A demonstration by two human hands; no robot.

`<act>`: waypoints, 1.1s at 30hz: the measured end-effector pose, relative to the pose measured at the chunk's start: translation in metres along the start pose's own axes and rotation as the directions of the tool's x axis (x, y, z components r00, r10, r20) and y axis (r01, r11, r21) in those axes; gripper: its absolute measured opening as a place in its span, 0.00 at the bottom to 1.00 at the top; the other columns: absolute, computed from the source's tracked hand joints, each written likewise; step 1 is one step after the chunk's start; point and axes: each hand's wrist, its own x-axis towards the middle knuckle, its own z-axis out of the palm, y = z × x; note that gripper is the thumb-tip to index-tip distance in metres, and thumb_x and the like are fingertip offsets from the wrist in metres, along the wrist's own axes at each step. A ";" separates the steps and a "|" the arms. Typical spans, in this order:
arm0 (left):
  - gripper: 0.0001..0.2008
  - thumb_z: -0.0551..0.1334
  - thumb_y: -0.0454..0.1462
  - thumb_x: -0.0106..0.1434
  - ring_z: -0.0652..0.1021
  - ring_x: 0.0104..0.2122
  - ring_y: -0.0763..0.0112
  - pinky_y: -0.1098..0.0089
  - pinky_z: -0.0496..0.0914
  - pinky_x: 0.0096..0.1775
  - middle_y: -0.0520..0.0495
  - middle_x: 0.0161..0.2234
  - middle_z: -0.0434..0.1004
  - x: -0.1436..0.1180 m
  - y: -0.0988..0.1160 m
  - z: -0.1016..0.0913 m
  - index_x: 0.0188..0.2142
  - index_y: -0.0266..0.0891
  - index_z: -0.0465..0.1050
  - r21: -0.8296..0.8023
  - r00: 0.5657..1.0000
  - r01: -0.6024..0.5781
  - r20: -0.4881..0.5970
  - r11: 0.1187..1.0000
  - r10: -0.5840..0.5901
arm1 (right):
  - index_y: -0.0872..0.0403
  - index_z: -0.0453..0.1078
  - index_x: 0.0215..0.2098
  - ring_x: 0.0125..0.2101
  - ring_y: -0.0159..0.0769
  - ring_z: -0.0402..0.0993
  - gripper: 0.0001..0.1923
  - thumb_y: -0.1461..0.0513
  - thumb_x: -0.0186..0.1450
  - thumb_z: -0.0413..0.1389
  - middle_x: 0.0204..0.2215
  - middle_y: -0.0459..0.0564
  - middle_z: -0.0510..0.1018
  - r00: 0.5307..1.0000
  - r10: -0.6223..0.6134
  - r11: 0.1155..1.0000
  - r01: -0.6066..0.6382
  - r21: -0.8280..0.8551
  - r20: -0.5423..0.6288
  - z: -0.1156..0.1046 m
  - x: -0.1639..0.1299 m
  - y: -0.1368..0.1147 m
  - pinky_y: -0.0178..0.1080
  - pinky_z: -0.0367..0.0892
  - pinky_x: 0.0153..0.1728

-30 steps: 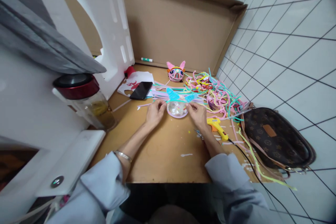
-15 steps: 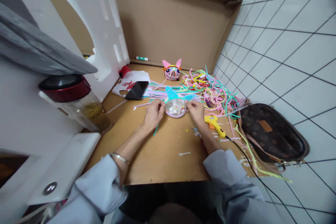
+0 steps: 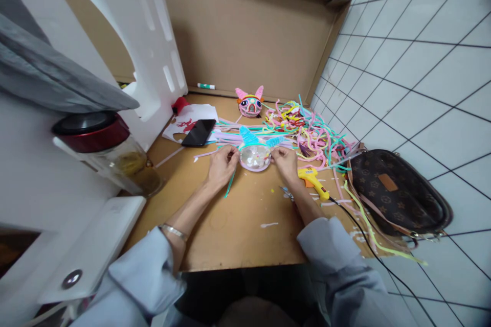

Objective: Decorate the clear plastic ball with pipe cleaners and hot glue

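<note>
Clear ball, pink rim, blue pipe-cleaner ears. Finished pig head: pink, with orange and blue bands. Pipe-cleaner heap: pink, teal, yellow, lilac, red. Glue gun yellow with orange, black cord. Handbag dark brown, tan monogram print. Phone black. Jar: red-and-black lid, yellowish contents. Sleeves pale blue. Board tan. Floor tiles white, dark grout.

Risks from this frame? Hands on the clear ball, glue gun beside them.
1. The yellow hot glue gun lies just beside the right hand; a burn or bump seems possible.
2. Its black cord trails off the cardboard edge and might snag.
3. The clear round ball with blue fuzzy ears may roll.
</note>
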 end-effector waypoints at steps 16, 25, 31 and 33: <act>0.11 0.54 0.42 0.62 0.72 0.27 0.69 0.68 0.68 0.36 0.49 0.26 0.74 0.002 -0.009 -0.001 0.30 0.39 0.70 0.119 0.998 -0.055 -0.001 0.991 0.056 | 0.52 0.72 0.24 0.26 0.36 0.70 0.11 0.61 0.62 0.51 0.22 0.47 0.77 0.995 -0.098 0.960 0.099 -0.261 0.016 -0.002 -0.005 -0.016 0.36 0.60 0.31; 0.10 0.58 0.41 0.59 0.73 0.27 0.68 0.69 0.69 0.35 0.48 0.27 0.77 0.006 -0.011 -0.002 0.29 0.38 0.73 -0.038 0.995 0.099 0.024 0.994 -0.098 | 0.51 0.70 0.21 0.24 0.36 0.72 0.11 0.62 0.60 0.54 0.19 0.45 0.76 1.000 -0.025 0.982 0.025 -0.187 0.002 0.001 -0.003 -0.014 0.35 0.62 0.30; 0.08 0.57 0.38 0.59 0.74 0.27 0.67 0.69 0.69 0.34 0.48 0.26 0.77 0.009 -0.014 -0.001 0.28 0.38 0.72 -0.076 0.993 0.113 0.042 0.991 -0.110 | 0.51 0.72 0.23 0.26 0.38 0.76 0.09 0.62 0.60 0.54 0.21 0.46 0.78 1.000 0.010 0.989 -0.012 -0.150 -0.016 0.002 -0.003 -0.010 0.35 0.64 0.30; 0.08 0.58 0.38 0.59 0.74 0.28 0.68 0.69 0.69 0.34 0.48 0.27 0.77 0.009 -0.014 0.000 0.28 0.38 0.73 -0.092 0.991 0.131 0.039 0.987 -0.128 | 0.51 0.72 0.23 0.27 0.38 0.76 0.09 0.61 0.59 0.54 0.21 0.46 0.78 1.000 0.013 0.988 -0.015 -0.152 -0.012 0.002 -0.003 -0.011 0.35 0.64 0.30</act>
